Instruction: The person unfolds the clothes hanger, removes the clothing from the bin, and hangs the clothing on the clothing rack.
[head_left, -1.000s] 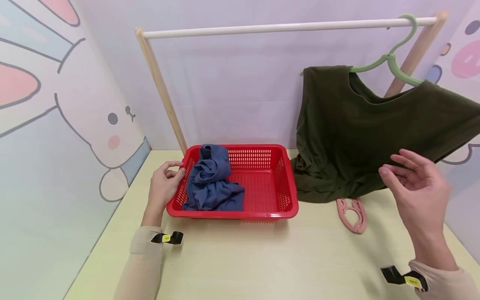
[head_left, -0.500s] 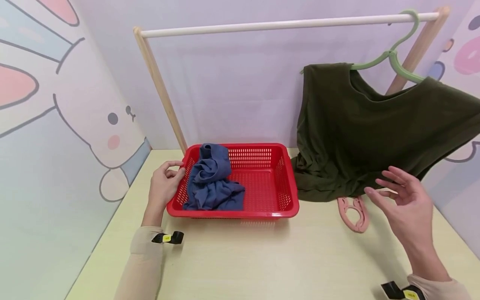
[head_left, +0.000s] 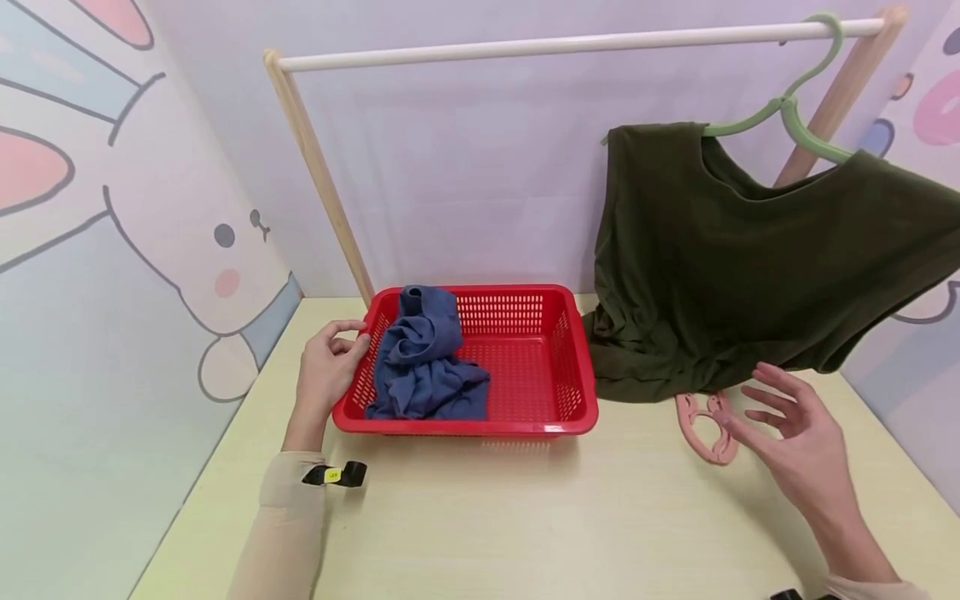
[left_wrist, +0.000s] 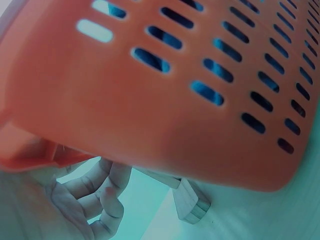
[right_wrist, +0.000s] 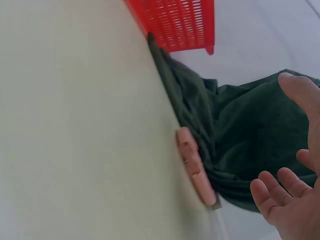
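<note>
At the left end of the red plastic basket point(head_left: 517, 429), my left hand point(head_left: 327, 371) holds the rim between thumb and fingers. The left wrist view has the basket's slotted wall point(left_wrist: 120, 115) up close, with the curled fingers of my left hand point(left_wrist: 92, 200) below its edge. A crumpled blue cloth point(head_left: 427, 358) lies in the basket's left half. My right hand point(head_left: 802, 446) hovers with nothing in it, fingers apart and loosely bent, beside a pink folding clothes hanger point(head_left: 722, 446). That hanger point(right_wrist: 192, 162) lies on the table, partly under the hem of a dark green garment point(head_left: 750, 267).
The garment hangs from a green hanger point(head_left: 813, 142) on the white rod point(head_left: 525, 47) of a rack with wooden posts point(head_left: 318, 175). Its lower part bunches on the pale tabletop point(head_left: 480, 525), against the basket's right end. Walls with cartoon rabbit pictures point(head_left: 210, 233) enclose the table.
My right hand has moved down and left, from in front of the green garment to beside the pink hanger. My left hand stays at the basket rim. The view has shifted slightly.
</note>
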